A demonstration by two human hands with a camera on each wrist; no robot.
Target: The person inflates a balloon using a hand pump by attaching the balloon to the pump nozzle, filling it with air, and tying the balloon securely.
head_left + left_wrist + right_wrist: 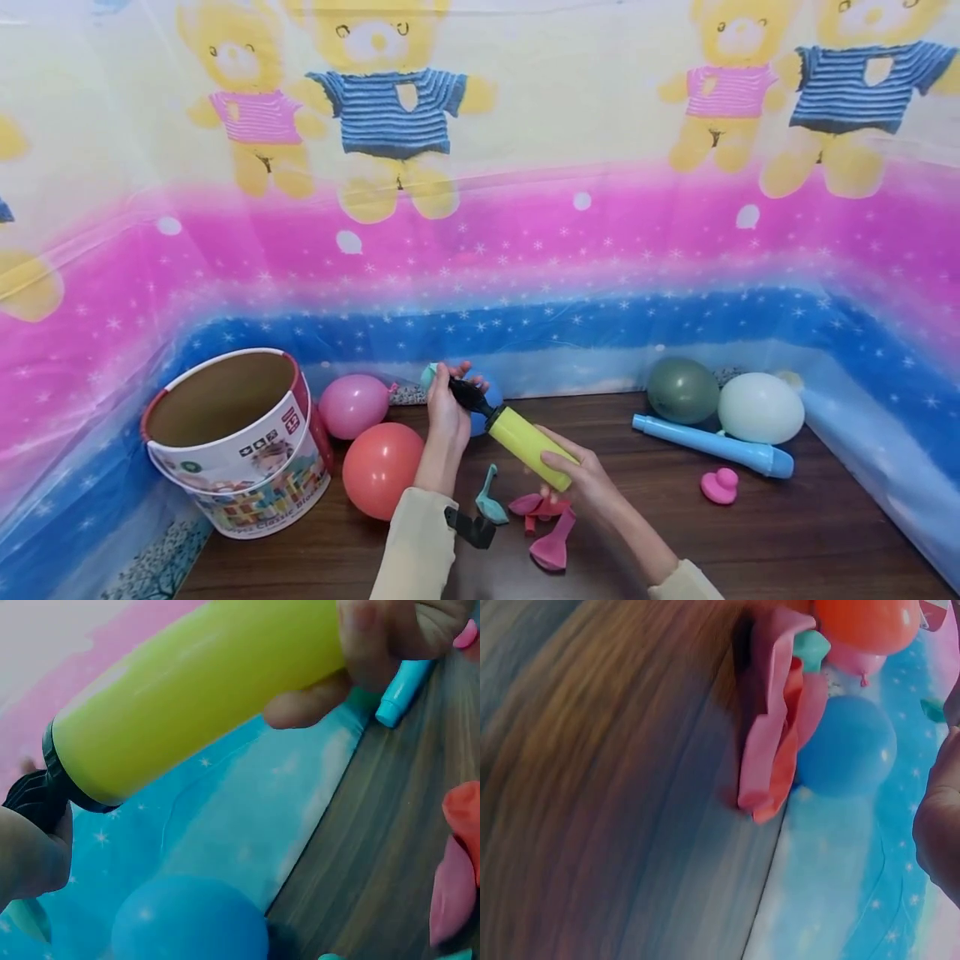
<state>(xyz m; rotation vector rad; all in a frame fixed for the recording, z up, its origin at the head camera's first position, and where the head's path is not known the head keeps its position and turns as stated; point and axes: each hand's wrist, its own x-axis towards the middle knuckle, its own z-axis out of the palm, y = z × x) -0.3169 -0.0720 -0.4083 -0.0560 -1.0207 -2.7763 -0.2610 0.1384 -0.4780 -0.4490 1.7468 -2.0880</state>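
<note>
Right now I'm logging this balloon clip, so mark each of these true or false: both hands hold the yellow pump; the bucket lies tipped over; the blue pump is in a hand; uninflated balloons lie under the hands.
1. Both hands hold the yellow pump. True: left hand grips its black end, right hand its barrel.
2. The bucket lies tipped over. False: it stands upright.
3. The blue pump is in a hand. False: it lies on the table.
4. Uninflated balloons lie under the hands. True.
</note>
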